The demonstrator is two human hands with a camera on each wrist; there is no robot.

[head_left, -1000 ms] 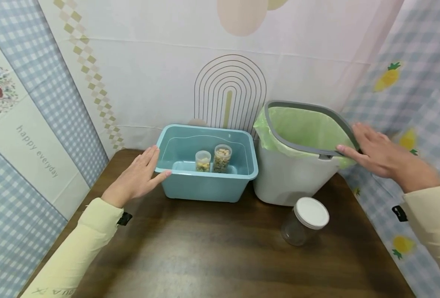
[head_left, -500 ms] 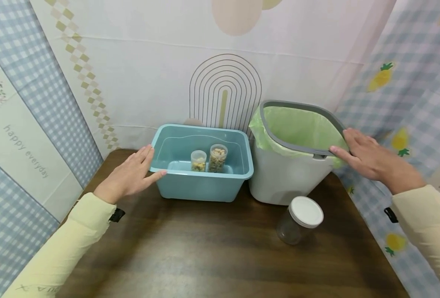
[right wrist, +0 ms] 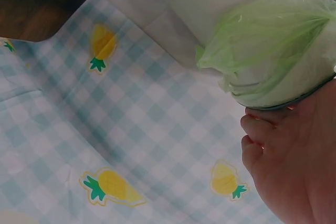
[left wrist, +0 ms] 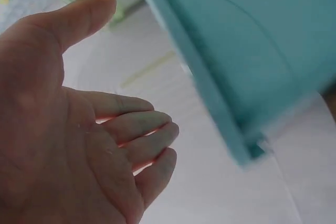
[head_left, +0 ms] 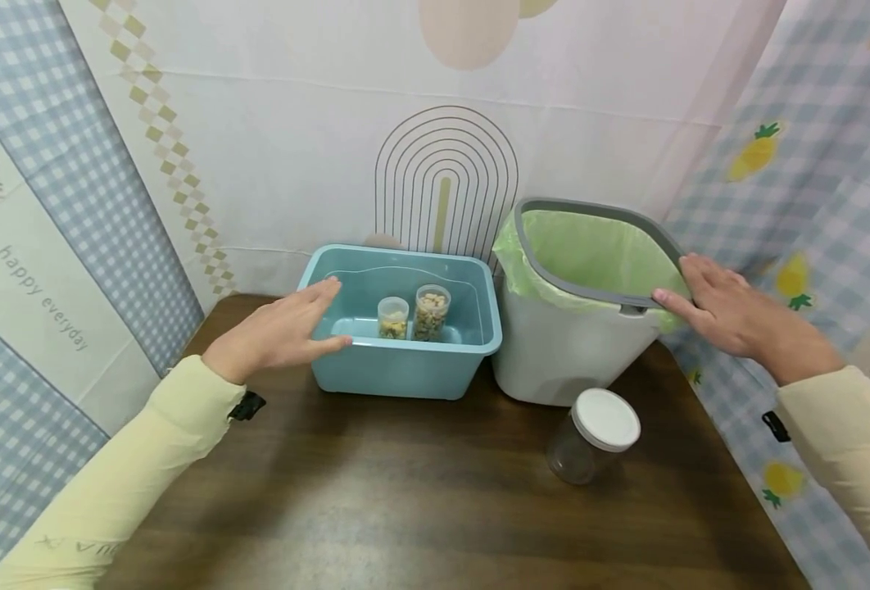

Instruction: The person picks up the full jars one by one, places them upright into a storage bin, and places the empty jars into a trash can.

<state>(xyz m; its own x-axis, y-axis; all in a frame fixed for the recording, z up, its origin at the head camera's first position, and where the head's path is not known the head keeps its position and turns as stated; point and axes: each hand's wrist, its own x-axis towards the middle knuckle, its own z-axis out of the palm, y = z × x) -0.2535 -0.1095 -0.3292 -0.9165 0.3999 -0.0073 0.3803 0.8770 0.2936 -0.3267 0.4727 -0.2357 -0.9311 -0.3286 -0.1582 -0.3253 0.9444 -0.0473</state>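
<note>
Blue plastic forms the tub that stands at the back of the dark wooden worktop, and inside it two small jars with dry food are seen, upright and just beside each other. The left hand is held over the left rim of the tub with the fingers straight and apart, and nothing is gripped by it; in the left wrist view the palm is seen near the tub edge, but contact cannot be confirmed. The right hand is laid on the grey rim of the white bin, which is lined with a green bag; the fingers are relaxed and only rest there, so the bin is touched and not clamped. A risk is judged here: the bin appears tilted, and if it is pressed on one side it could tip or slide against the tub. The thin bag could also be pulled from under the rim. A larger clear jar with a white lid stands near the bin's foot, and it could be knocked over by a sleeve or by the bin if that is shifted carelessly.
</note>
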